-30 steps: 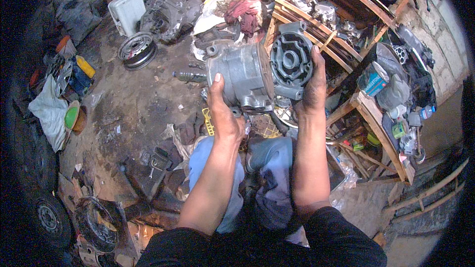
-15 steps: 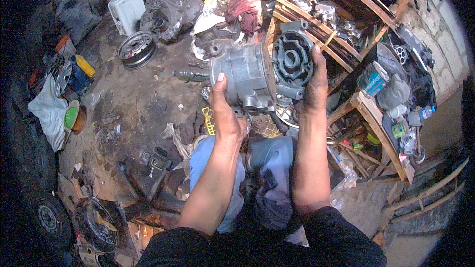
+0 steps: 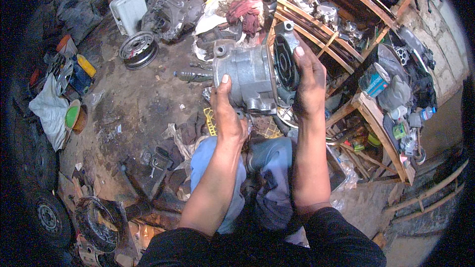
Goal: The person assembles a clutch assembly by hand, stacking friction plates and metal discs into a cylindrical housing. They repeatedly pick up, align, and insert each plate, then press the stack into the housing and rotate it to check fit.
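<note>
In my left hand (image 3: 229,113) is a grey cast-metal compressor housing (image 3: 245,76), a thick cylinder with bolt lugs. The thumb lies over its left end, while the other fingers are hidden beneath it. My right hand (image 3: 310,81) grips a matching metal end cover (image 3: 285,62) by its outer side, thumb on the rim. Ridged channels show on the cover's inner face, which is turned toward the housing's open right end. A narrow gap shows between the two parts near the top; lower down I cannot tell whether they touch. Both are held up above my knees.
Below the parts is a yellow plastic crate (image 3: 210,121). A steel wheel rim (image 3: 138,49), a gearbox casing (image 3: 173,15) and a white jerrycan (image 3: 128,12) stand farther off. At right, wooden shelving (image 3: 341,52) holds metal parts, and a paint can (image 3: 374,80) sits on a wooden stand.
My right hand has brought the end cover left, closer to the housing, and turned it so its inner face now shows edge-on. The left hand and housing have barely moved.
</note>
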### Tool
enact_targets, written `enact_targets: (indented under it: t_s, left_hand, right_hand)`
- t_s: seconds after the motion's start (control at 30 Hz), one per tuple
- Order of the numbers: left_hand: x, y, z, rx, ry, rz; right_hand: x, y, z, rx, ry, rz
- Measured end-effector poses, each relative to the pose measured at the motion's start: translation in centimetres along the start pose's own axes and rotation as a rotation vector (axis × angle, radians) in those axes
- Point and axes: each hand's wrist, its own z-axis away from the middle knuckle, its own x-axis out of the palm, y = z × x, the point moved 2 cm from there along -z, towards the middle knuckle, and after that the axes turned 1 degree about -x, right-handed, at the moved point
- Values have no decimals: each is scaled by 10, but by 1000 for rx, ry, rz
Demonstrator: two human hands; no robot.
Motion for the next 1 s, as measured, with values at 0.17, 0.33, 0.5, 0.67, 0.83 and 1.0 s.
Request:
enact_targets:
  t_s: [0.17, 0.33, 0.5, 0.67, 0.83, 1.0]
  left_hand:
    - [3, 0, 0, -17, -67, 64]
    - [11, 8, 7, -39, -87, 131]
    - [12, 10, 6, -5, -74, 143]
    - [15, 8, 7, -21, -103, 138]
    - [13, 7, 7, 7, -89, 79]
    - [13, 4, 5, -23, -48, 119]
  right_hand:
    - [1, -11, 2, -50, -65, 49]
    - [8, -12, 6, -100, -107, 95]
    - [11, -27, 8, -151, -111, 203]
    - [9, -25, 8, -163, -92, 182]
    - [12, -24, 8, -173, -48, 336]
    - [12, -21, 7, -169, -87, 289]
